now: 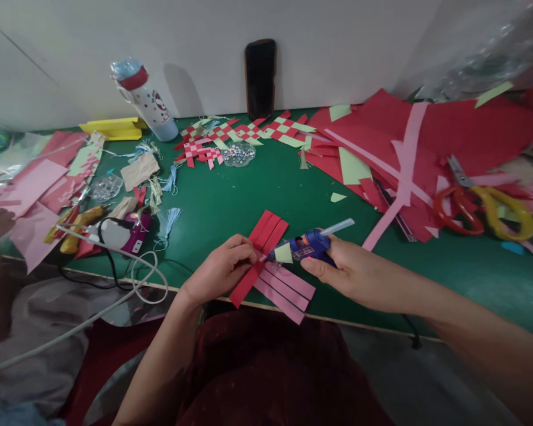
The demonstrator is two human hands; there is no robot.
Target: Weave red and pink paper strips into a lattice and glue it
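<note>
At the near edge of the green tabletop (257, 183), the left hand (224, 269) pinches a fan of red paper strips (266, 234) where they cross the pink paper strips (288, 290), which jut over the edge. The right hand (355, 275) is clenched around a blue hot glue gun (308, 245), its nozzle at that crossing. Scissors (484, 207) lie on red paper near the right edge, and a phone (260, 77) leans against the wall at the far edge.

1. Left hand (223, 270): palm down, fingertips pinched together, forearm coming up from below.
2. Right hand (352, 272): just to its right, fingers curled in a grip, forearm stretching off rightward.
</note>
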